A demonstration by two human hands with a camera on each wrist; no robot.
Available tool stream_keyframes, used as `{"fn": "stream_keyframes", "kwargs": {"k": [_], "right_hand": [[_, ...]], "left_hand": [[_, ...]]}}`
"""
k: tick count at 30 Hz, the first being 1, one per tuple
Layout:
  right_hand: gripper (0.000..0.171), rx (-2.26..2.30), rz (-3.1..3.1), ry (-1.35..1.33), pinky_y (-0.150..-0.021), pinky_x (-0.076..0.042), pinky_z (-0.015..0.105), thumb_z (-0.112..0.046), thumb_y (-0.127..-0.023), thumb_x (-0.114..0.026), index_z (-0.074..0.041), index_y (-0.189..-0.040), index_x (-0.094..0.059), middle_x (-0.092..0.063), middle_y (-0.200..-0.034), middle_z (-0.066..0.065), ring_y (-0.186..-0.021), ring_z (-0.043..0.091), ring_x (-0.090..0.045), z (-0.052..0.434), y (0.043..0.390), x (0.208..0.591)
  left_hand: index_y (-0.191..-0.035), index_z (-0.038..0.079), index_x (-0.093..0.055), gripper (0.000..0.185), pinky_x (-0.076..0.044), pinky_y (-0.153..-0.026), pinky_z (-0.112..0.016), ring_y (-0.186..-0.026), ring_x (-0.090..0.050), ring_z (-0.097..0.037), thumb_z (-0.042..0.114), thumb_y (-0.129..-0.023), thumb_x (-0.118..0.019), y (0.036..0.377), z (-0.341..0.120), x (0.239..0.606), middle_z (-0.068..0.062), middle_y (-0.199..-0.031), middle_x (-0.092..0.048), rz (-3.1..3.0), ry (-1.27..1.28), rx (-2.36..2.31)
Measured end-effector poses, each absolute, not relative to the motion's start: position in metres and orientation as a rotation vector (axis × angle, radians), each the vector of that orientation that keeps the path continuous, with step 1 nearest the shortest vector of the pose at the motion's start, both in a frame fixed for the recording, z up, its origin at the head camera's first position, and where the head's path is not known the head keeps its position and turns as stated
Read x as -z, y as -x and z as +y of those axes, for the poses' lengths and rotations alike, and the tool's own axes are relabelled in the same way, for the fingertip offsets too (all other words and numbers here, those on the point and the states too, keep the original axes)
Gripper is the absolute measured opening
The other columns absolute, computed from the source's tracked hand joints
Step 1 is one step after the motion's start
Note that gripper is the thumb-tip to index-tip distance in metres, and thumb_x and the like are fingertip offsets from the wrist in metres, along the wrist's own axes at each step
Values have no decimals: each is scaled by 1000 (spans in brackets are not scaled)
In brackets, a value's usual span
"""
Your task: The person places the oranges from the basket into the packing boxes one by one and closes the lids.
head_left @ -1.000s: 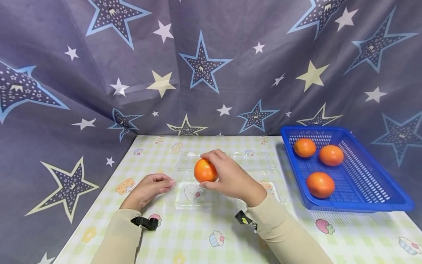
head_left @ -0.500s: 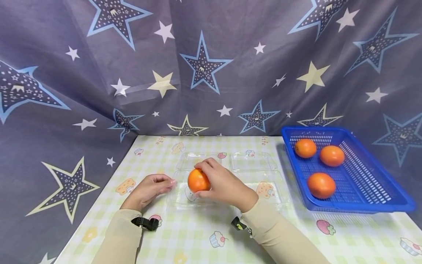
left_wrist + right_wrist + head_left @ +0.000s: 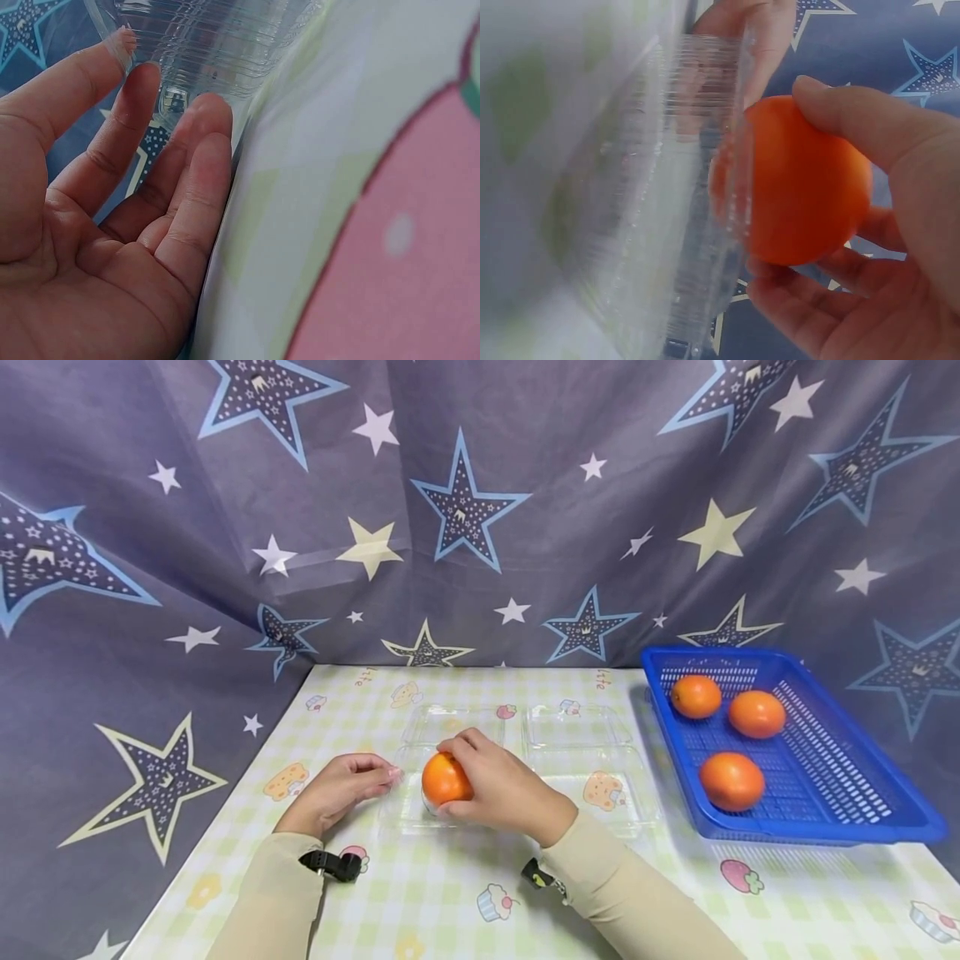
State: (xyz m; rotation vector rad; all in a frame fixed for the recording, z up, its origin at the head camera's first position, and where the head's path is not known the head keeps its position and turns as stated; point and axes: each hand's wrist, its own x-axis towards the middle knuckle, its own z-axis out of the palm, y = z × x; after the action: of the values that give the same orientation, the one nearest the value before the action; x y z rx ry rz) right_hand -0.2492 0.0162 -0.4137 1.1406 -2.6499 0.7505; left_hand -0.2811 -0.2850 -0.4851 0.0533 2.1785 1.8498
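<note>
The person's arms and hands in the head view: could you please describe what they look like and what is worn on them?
Both arms are covered in long, plain beige sleeves that fit closely and end at the wrists. Each wrist carries a small black strap-on device; the one by the right hand shows a touch of yellow-green, the one by the left hand is black all over. The hands are bare, with no gloves and no rings to be seen.

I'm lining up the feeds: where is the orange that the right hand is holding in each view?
Head: the orange sits left of centre, gripped by the right hand over the clear plastic tray.
Left wrist: not in it; only the left hand at the tray's ribbed edge.
Right wrist: centre right, partly behind the tray's rim.
Shared landmark: the clear plastic tray.
</note>
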Motion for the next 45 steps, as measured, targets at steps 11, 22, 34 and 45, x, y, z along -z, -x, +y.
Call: {"fn": "stream_keyframes", "kwargs": {"k": [11, 22, 34, 45], "right_hand": [[68, -689, -2672, -1114, -94, -53, 32, -44, -76, -91, -17, -131, -60, -65, -127, -4, -106, 17, -58, 10, 250, 424], [60, -785, -2706, -1093, -92, -53, 31, -40, -76, -93, -20, -122, -60, -69, -112, -6, -103, 17, -59, 7, 251, 430], [57, -760, -2729, -1102, -94, -54, 29, -34, -78, -92, -15, -121, -59, -67, -114, -3, -100, 13, -60, 4, 251, 435], [57, -719, -2730, -1076, -97, -56, 31, -32, -80, -91, -15, -127, -61, -60, -127, 1, -105, 15, -63, 3, 253, 439]], "left_hand": [[-109, -3, -73, 27, -60, -87, -26, -92, -67, -11, 20, -95, -77, 280, -284, 484, -3, -107, -74, 2170, -50, -1862], [-109, -3, -72, 28, -60, -85, -25, -90, -67, -11, 20, -94, -78, 278, -283, 484, -1, -102, -73, 2177, -30, -1859], [-106, 0, -74, 22, -60, -88, -27, -93, -68, -12, 19, -95, -77, 279, -286, 486, -5, -108, -74, 2169, -51, -1863], [-108, 0, -72, 27, -60, -88, -26, -95, -68, -14, 21, -93, -80, 282, -286, 487, -5, -107, -74, 2196, 14, -1846]]}}
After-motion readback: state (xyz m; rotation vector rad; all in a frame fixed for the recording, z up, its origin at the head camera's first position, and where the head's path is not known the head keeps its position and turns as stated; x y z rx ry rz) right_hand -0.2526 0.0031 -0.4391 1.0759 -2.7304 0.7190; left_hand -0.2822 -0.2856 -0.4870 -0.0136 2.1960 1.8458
